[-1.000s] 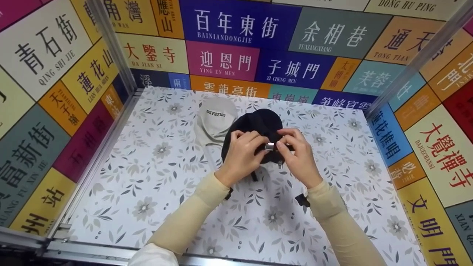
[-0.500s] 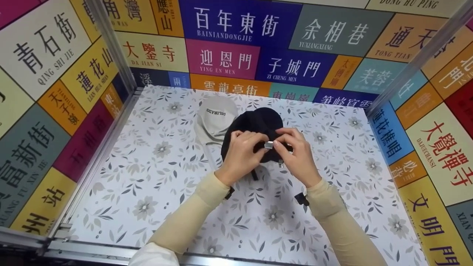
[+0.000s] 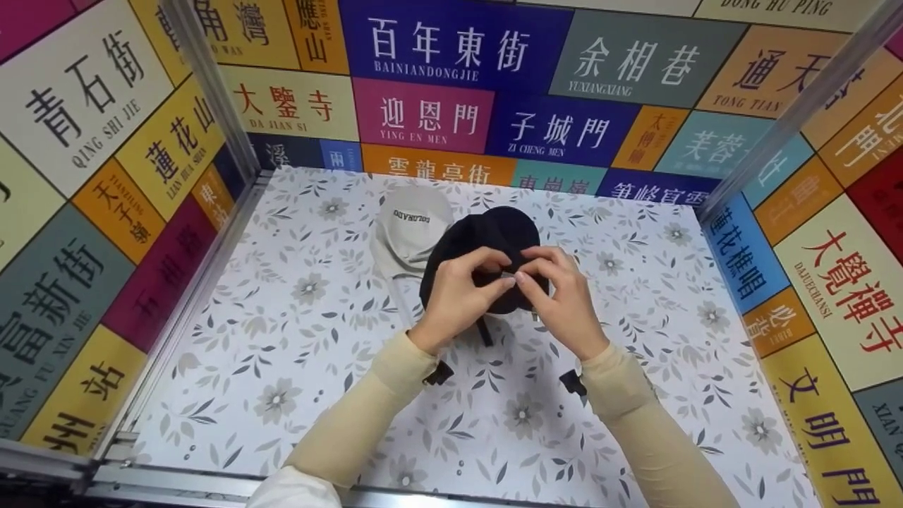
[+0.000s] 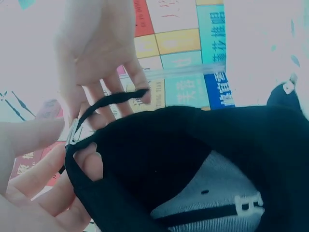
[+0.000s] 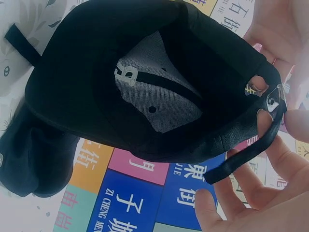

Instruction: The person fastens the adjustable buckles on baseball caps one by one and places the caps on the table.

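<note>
Both hands hold a black baseball cap (image 5: 159,96) at its back strap, the inside of its crown facing the wrist cameras. In the left wrist view, the left hand (image 4: 38,179) pinches the strap at its metal buckle (image 4: 73,133), one fingertip showing through the gap above the strap. The right hand (image 5: 256,193) has its thumb and index finger on the strap right at the buckle, the other fingers spread. A loose strap end (image 5: 236,162) sticks out past the buckle. From the head view, the left hand (image 3: 462,289) and right hand (image 3: 568,296) nearly meet at the thumbs.
A light grey cap (image 3: 413,219) with dark lettering lies on the floral tabletop (image 3: 317,395), left of the black cap. Another dark cap (image 5: 38,159) sits beyond the held one. Sign-printed panels (image 3: 451,49) enclose the back and sides.
The buckle has turned from facing up, shiny, to nearly edge-on. The left index finger has lifted away from the thumb, and the right fingertips have moved left, closer to the left thumb.
</note>
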`<action>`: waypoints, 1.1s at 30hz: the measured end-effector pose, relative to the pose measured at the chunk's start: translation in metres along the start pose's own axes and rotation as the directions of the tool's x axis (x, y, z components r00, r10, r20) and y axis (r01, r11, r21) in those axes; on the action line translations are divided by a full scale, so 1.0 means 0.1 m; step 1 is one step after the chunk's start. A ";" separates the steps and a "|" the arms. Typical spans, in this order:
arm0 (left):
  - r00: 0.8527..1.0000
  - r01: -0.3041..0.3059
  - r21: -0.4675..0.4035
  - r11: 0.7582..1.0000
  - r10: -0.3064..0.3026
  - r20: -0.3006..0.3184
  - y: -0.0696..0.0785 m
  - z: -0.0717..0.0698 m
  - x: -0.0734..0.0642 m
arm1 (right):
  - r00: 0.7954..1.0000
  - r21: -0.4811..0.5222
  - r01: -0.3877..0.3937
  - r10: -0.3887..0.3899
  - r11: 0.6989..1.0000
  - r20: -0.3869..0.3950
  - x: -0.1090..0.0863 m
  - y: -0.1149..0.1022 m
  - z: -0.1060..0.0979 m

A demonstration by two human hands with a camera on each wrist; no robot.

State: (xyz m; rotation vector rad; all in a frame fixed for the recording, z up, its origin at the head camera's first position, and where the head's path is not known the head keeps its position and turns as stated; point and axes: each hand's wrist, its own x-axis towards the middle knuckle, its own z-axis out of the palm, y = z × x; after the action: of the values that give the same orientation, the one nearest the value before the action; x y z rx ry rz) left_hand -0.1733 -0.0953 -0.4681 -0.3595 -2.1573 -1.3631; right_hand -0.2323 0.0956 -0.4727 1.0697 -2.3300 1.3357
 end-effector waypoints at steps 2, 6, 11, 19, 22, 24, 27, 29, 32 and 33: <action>1.000 0.027 -0.006 1.000 -0.027 -0.009 0.01 -0.01 0.00 | 1.000 -0.007 -0.002 0.002 1.000 0.000 0.00 -0.01 0.00; 0.998 0.053 0.014 0.999 -0.052 -0.020 0.03 -0.01 0.00 | 1.000 -0.016 -0.004 0.004 1.000 -0.002 0.00 -0.03 0.01; 0.998 0.059 0.022 0.998 -0.058 -0.031 0.04 0.00 0.00 | 1.000 -0.011 0.003 -0.003 1.000 -0.008 -0.01 -0.04 0.01; 0.998 0.048 0.029 0.998 -0.047 -0.037 0.03 0.01 0.00 | 1.000 -0.016 0.016 -0.016 1.000 -0.022 -0.02 -0.02 0.03; 0.999 0.036 0.043 0.998 -0.034 -0.042 0.03 0.02 0.00 | 1.000 -0.020 0.011 -0.011 1.000 -0.019 -0.03 -0.01 0.03; 0.999 0.026 0.052 0.998 -0.024 -0.046 0.03 0.02 0.00 | 1.000 -0.020 0.007 -0.007 1.000 -0.013 -0.03 -0.02 0.03; 0.999 0.016 0.062 0.998 -0.013 -0.049 0.04 0.02 0.00 | 1.000 -0.020 0.004 -0.004 1.000 -0.009 -0.03 -0.03 0.03; 0.999 0.013 0.062 0.998 -0.010 -0.048 0.03 0.03 0.00 | 1.000 -0.015 0.003 -0.003 1.000 -0.005 -0.04 -0.03 0.02; 0.999 0.016 0.064 0.998 -0.013 -0.048 0.03 0.03 -0.01 | 1.000 -0.012 0.000 0.000 1.000 0.001 -0.04 -0.03 0.02; 0.999 0.017 0.064 0.998 -0.014 -0.049 0.03 0.03 -0.01 | 1.000 -0.011 -0.002 0.002 1.000 0.003 -0.05 -0.03 0.03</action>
State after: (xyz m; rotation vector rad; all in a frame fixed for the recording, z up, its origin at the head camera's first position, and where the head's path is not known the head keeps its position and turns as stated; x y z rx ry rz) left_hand -0.1719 -0.0910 -0.4671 -0.2824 -2.1620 -1.2942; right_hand -0.2267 0.0947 -0.4746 1.0673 -2.3381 1.3207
